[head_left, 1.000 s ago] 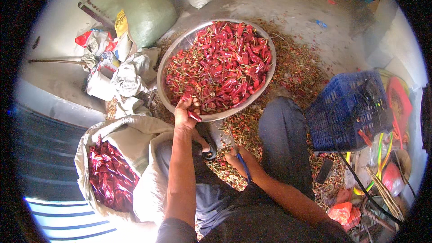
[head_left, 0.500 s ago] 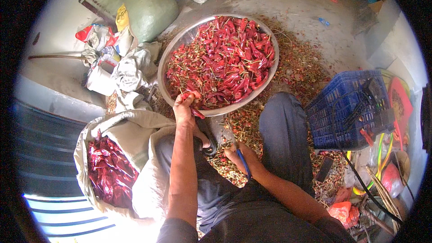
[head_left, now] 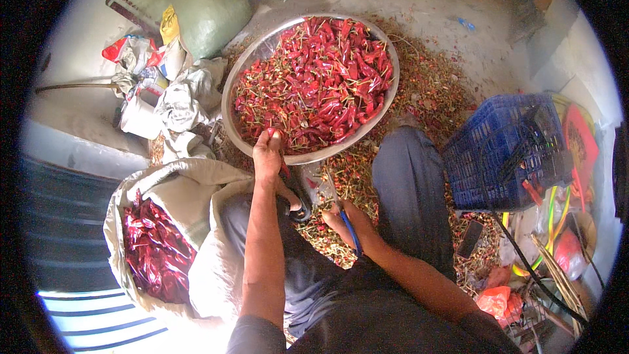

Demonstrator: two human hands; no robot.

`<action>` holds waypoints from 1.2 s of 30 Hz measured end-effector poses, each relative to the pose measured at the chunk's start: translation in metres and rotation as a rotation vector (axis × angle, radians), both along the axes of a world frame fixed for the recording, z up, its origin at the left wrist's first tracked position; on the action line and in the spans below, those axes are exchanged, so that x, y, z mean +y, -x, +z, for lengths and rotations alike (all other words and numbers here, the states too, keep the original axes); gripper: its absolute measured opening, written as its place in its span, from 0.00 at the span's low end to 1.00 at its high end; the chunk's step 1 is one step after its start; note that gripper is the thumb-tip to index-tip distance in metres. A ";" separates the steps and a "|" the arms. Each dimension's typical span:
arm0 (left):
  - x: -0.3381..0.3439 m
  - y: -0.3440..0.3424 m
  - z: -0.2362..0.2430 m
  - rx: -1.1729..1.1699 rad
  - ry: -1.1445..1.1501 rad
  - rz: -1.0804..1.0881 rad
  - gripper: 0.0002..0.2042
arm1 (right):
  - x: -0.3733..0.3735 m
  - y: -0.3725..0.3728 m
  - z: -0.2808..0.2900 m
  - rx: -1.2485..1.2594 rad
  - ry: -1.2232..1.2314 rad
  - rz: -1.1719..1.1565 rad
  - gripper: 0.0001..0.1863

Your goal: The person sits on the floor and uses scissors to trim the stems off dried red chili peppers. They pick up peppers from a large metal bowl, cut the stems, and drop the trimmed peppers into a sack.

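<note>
Reaching into the steel basin (head_left: 244,69), my left hand (head_left: 268,153) pinches one dried chili (head_left: 270,132) by its stem end, best lifted cleanly, while my right hand (head_left: 346,223) stays clenched around blue-handled scissors (head_left: 351,233).

L grip (head_left: 267,154) pinched fwd; R grip (head_left: 344,223) clenched.

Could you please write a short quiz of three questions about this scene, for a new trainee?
1. True or false: the left hand rests at the near rim of the round metal bowl filled with red dried chillies.
2. What does the right hand hold?
A. blue-handled scissors
B. a wooden spoon
C. a glass jar
3. Fill in: the open white woven sack of red chillies lies on the person's ____ side.

Key:
1. True
2. A
3. left
</note>
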State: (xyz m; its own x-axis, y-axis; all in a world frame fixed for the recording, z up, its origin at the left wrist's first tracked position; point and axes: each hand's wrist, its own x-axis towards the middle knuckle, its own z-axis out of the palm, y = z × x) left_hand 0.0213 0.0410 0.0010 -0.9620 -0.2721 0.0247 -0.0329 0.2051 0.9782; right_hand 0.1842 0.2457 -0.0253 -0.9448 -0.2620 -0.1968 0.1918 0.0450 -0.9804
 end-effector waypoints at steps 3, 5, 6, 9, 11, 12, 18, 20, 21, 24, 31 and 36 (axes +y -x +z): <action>-0.009 0.012 -0.011 -0.078 -0.055 0.086 0.07 | -0.001 0.001 0.009 -0.050 0.063 0.011 0.17; -0.006 0.014 -0.011 -0.032 -0.151 0.136 0.07 | -0.002 0.002 0.016 -0.162 0.153 -0.008 0.16; -0.004 0.013 -0.010 -0.012 -0.197 0.160 0.07 | -0.003 0.002 0.015 -0.196 0.172 -0.011 0.16; 0.001 0.005 -0.004 0.022 -0.078 0.125 0.07 | -0.005 0.000 0.001 -0.142 0.057 0.004 0.15; 0.003 -0.006 0.003 0.012 -0.102 0.044 0.08 | 0.000 0.002 0.007 -0.082 -0.037 -0.016 0.14; 0.004 -0.012 0.010 -0.007 -0.170 -0.031 0.09 | 0.003 0.004 0.006 -0.063 -0.001 -0.033 0.16; 0.010 -0.053 0.022 -0.115 -0.156 -0.115 0.10 | -0.002 0.005 0.007 -0.018 0.051 -0.084 0.22; 0.006 -0.063 0.023 -0.230 -0.017 -0.220 0.09 | 0.001 0.008 0.015 -0.033 -0.014 -0.022 0.18; 0.017 -0.069 0.032 -0.243 -0.008 -0.238 0.08 | 0.003 0.010 0.016 -0.039 -0.045 0.004 0.16; 0.033 -0.083 0.029 -0.231 -0.098 -0.303 0.08 | -0.002 0.010 0.003 -0.135 0.172 -0.060 0.19; 0.033 -0.102 0.012 -0.386 -0.236 -0.329 0.06 | 0.005 0.004 0.037 0.040 -0.277 0.081 0.30; 0.024 -0.103 0.025 -0.376 -0.266 -0.257 0.06 | 0.006 -0.004 0.020 0.045 -0.358 0.013 0.30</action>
